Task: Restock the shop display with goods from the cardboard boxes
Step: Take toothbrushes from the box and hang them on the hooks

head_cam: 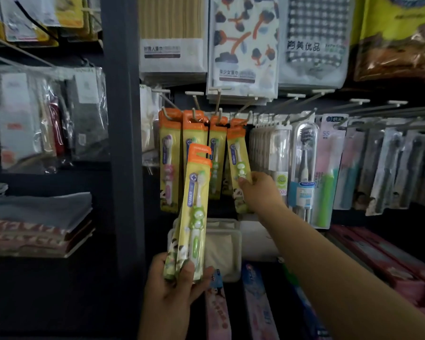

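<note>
We are steadying a toothbrush pack (238, 165) on its hook (245, 120) with the right grip (257, 190) pinching it, while the left grip (174, 283) is clasping spare packs (194, 217) ready.

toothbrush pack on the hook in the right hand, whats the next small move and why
Probably let go of it. The right hand pinches the lower part of a toothbrush pack whose orange header already sits on the hook. The left hand holds more packs to hang.

I see a dark upright post (123, 143) dividing the display; pale metal hooks (304, 114) jut from a dark back panel (368, 94); dim light, shelves (47, 253) on the left.
</note>
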